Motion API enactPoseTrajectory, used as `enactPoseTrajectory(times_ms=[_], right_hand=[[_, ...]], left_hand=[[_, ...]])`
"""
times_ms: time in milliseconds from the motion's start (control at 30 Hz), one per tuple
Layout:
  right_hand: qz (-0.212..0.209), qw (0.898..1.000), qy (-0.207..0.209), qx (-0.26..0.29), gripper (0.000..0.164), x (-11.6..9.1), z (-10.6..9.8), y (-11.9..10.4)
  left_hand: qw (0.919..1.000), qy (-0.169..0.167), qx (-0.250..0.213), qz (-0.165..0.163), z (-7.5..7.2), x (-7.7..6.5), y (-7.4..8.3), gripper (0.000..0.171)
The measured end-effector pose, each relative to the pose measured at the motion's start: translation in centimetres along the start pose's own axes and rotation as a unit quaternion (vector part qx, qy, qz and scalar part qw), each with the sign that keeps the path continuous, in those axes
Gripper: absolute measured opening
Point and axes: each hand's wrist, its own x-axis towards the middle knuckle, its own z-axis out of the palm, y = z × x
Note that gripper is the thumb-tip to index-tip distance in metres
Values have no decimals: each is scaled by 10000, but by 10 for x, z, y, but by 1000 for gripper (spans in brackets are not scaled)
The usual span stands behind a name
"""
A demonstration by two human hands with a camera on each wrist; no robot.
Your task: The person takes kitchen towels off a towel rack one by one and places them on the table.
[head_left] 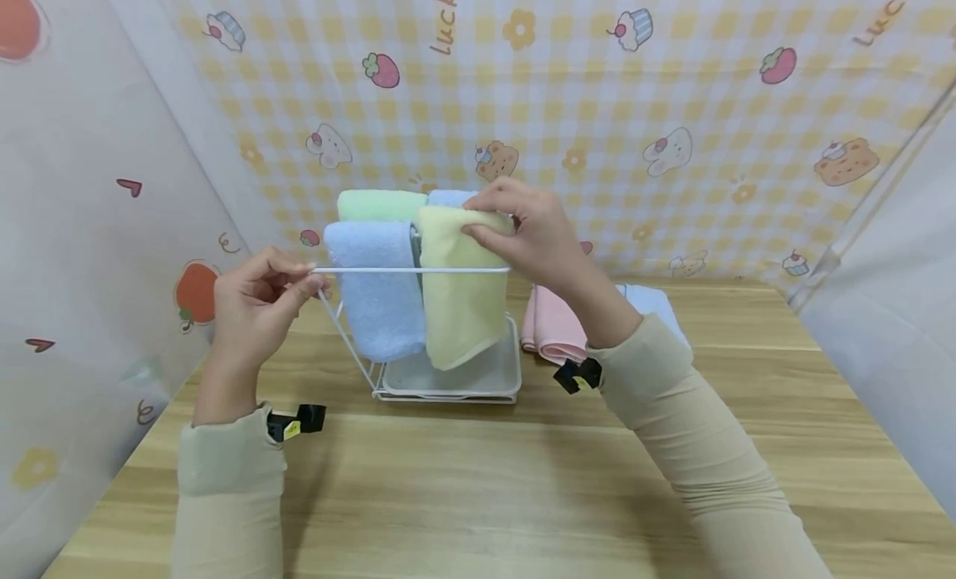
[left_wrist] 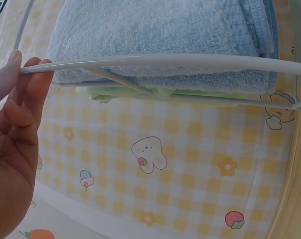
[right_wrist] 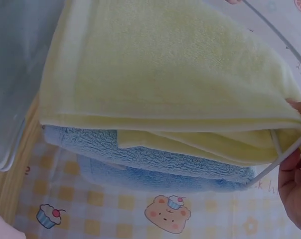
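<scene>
On my head feed, a yellow-and-white gingham wall cloth spans the back at twelve o'clock, printed with a strawberry at eleven, a cupcake at one and "luck" lettering at two. I see a pale sheet with printed hearts at nine, a whitish panel at three, and a wood-grain tabletop at six, under soft light.

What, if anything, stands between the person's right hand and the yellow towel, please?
Nothing visible does: the right hand pinches the yellow towel at its top. In the head view, a white bar crosses in front of the towel lower down.
</scene>
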Motion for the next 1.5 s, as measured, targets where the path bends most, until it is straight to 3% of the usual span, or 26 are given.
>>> enactPoseTrajectory(times_ms=[400,900,1167,1500], right_hand=[[-131,9984,437,348,13,4,-9,-1],[579,9912,1044,573,15,5,-29,-7],[379,9847,1557,687,17,1,-34,-4],[446,9707,2216,818,18,-3,-47,-2]], left_hand=[[9998,17,-170,-52,1,1,1,14],[9997,9,-199,-172,0,1,1,11],[9997,22,-176,-148,1,2,0,7],[9997,-5,-213,-141,1,2,1,8]])
